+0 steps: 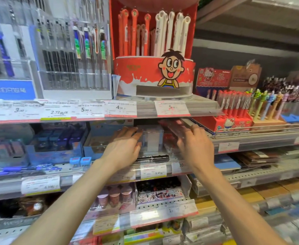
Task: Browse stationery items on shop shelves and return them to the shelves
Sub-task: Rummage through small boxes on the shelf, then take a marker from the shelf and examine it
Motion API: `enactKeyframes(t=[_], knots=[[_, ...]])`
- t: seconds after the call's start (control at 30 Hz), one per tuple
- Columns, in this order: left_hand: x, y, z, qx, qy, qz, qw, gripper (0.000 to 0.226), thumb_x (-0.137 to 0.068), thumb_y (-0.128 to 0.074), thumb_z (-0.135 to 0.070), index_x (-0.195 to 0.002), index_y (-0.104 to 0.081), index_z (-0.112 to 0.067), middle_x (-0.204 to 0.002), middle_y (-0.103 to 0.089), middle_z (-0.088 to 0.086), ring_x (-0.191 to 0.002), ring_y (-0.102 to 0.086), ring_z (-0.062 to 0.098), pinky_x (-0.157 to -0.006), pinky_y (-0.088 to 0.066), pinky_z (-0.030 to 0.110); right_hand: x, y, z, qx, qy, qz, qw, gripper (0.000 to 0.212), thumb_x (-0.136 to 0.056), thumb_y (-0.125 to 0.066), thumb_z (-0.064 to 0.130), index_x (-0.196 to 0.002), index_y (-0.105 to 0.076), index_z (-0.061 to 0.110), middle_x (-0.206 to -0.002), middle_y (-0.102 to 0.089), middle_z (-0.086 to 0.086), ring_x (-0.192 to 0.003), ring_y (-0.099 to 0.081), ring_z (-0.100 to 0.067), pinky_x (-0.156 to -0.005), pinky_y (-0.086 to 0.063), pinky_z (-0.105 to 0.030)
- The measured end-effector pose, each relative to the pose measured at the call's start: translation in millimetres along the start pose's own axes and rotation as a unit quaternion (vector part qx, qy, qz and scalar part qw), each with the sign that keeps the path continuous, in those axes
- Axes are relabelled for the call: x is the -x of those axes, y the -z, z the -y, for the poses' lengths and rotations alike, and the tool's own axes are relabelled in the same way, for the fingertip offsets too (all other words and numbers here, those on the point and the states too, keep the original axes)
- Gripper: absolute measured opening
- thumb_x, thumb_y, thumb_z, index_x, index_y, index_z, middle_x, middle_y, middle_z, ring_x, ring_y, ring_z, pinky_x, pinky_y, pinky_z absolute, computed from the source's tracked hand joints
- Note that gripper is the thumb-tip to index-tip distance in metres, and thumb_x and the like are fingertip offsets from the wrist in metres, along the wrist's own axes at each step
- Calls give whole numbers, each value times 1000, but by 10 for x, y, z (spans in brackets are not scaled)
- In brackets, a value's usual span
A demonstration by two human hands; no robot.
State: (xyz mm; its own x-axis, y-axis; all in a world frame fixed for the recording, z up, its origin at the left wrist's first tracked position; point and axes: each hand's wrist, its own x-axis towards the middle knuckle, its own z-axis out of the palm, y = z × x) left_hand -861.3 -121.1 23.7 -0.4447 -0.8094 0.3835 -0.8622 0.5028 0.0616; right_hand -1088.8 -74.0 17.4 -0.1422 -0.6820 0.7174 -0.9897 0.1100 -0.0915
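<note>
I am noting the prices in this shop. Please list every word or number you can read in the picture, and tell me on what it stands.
"2.72": price tag on the top shelf edge.
"5.90": price tag beside it.
"4.00": price tag under the red pen display.
"9.45": price tag on the shelf edge below the hands.
"HELLO KITTY": red card behind the pens at right.
The other tags, the blue sign's Chinese text and the small print are too blurred to read.

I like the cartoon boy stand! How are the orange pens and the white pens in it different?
The orange pens stand on the left of the red stand; the white pens stand on the right. They differ in colour: orange against white. Both groups stand upright, behind the cartoon boy.
</note>
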Motion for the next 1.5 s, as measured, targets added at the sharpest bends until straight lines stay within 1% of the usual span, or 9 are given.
enactKeyframes(t=[0.17, 0.27, 0.53, 0.83, 1.07, 1.2, 1.33, 1.4, 1.5], knots=[[15, -1, 13, 0, -4, 2, 1000, 51, -100, -37, -29, -150, -32, -20, -156, -31, 1, -143, -25, 26, -118, -21, 43, -7, -85, 30, 2, 50, 111, 993, 46, -90, -58, 53, -117, -71, 19, -131, -58, -12, -120, -47, -33, -94, -42, -43], [22, -6, 11, 8, -4, 0, 1000, 51, -100, -37, -28, -150, -31, -21, -157, -31, 0, -143, -24, 25, -118, -21, 43, 16, -100, -37, -50, 58, 147, 986, 46, -94, -49, 55, -126, -66, 27, -137, -57, -5, -127, -43, -30, -100, -38, -42], [36, -23, 22, 21, -8, 1, 1000, 52, -100, -37, -25, -151, -28, -21, -158, -29, -1, -144, -23, 25, -119, -20, 44, -27, -187, 29, -59, 41, 134, 988, 43, -92, -56, 50, -122, -64, 20, -126, -64, -6, -119, -52, -29, -96, -45, -43], [32, -70, 51, 27, -7, 1, 1000, 54, -99, -37, -25, -152, -27, -22, -158, -28, -2, -144, -24, 26, -119, -22, 43, 3, -253, 45, -84, 21, 132, 987, 39, -95, -53, 39, -129, -65, 24, -135, -58, -13, -124, -46, -34, -102, -44, -45], [74, -34, 70, 47, -12, -13, 999, 52, -99, -39, -24, -150, -32, -22, -158, -29, -1, -143, -25, 25, -117, -25, 43, 5, -211, 73, -81, 15, 131, 988, 43, -95, -51, 44, -130, -64, 22, -135, -59, -9, -124, -46, -32, -100, -44, -44], [202, 59, 161, 57, -15, -69, 996, 42, -96, -47, -24, -137, -51, -23, -139, -49, 0, -129, -39, 24, -97, -48, 45, 12, -80, -4, -112, 37, 90, 989, 39, -93, -57, 41, -124, -66, 18, -128, -62, -7, -117, -50, -29, -97, -45, -45], [353, 90, 291, 33, -53, -97, 993, 32, -89, -45, -35, -110, -66, -23, -104, -63, -2, -103, -55, 25, -75, -53, 42, 46, 50, -38, -152, 95, 112, 977, 26, -94, -60, 37, -110, -69, 20, -105, -65, 2, -100, -59, -20, -86, -48, -35], [416, 91, 314, 21, -75, -71, 994, 33, -89, -43, -41, -106, -65, -24, -99, -65, -5, -94, -59, 23, -72, -53, 41, 73, 76, -13, -146, 140, 157, 967, 24, -95, -57, 39, -109, -69, 23, -103, -64, 8, -99, -58, -14, -85, -47, -30], [442, 72, 292, -15, -94, -24, 995, 41, -88, -39, -50, -107, -66, -25, -102, -68, -5, -94, -62, 24, -80, -53, 38, 82, 77, 74, -124, 187, 210, 952, 30, -97, -53, 42, -117, -67, 25, -113, -63, 11, -108, -55, -11, -91, -45, -29]])
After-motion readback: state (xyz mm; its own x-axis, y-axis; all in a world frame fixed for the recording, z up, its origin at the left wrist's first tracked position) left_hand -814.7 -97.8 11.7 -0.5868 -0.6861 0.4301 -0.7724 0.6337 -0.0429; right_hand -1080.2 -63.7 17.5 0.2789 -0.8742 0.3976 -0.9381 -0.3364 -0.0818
